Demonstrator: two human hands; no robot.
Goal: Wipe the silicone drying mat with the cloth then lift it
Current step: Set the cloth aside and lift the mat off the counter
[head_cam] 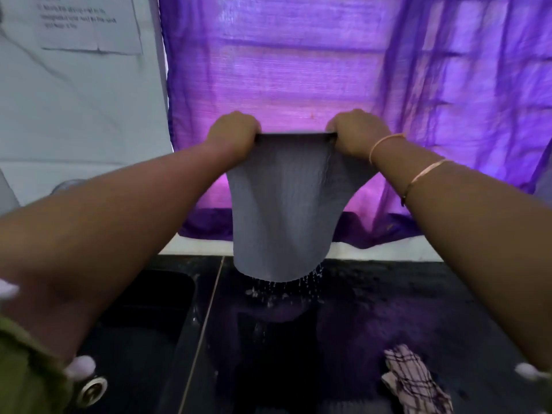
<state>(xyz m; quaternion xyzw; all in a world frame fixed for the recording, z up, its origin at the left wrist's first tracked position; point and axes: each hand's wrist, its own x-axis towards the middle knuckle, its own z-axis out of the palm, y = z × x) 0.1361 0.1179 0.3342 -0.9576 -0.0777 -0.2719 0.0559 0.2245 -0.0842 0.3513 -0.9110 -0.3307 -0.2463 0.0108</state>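
Note:
The grey ribbed silicone drying mat (283,210) hangs upright in the air above the dark counter, with water dripping off its lower edge. My left hand (233,132) grips its top left corner and my right hand (355,132) grips its top right corner. The checked cloth (415,380) lies crumpled on the counter at the lower right, apart from both hands.
A black sink (140,330) with a metal drain (91,389) sits at the lower left. The dark counter (403,309) is wet below the mat. A purple curtain (298,70) hangs behind, and a white tiled wall (74,109) with a paper notice (89,22) stands at the left.

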